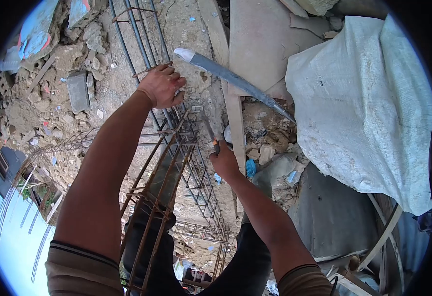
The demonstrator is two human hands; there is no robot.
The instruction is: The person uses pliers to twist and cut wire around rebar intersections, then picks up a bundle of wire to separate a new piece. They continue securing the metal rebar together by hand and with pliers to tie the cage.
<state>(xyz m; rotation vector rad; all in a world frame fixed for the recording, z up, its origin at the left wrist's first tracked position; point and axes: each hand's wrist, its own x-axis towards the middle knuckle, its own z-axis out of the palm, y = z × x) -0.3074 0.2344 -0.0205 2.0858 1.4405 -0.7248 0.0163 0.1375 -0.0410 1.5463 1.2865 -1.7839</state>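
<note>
My left hand [162, 86] is closed on the long bars of a rebar cage [139, 37], its fingers curled over them beside a rusty cross tie. Lower and to the right, my right hand [226, 160] is wrapped around the dark and orange handle of a hand tool [209, 127]. The tool's narrow metal shaft points up and left, its tip near a small metal loop beside the bars. A rusty upright rebar column [149, 197] rises between my arms and meets the cage just below my left hand.
A blue-grey pole [231, 76] with a whitish end lies at an angle over a wooden board [235, 128]. White woven sheeting [359, 103] covers the right side. Broken concrete and rubble [43, 101] spread across the left. More rebar cages [203, 197] run below.
</note>
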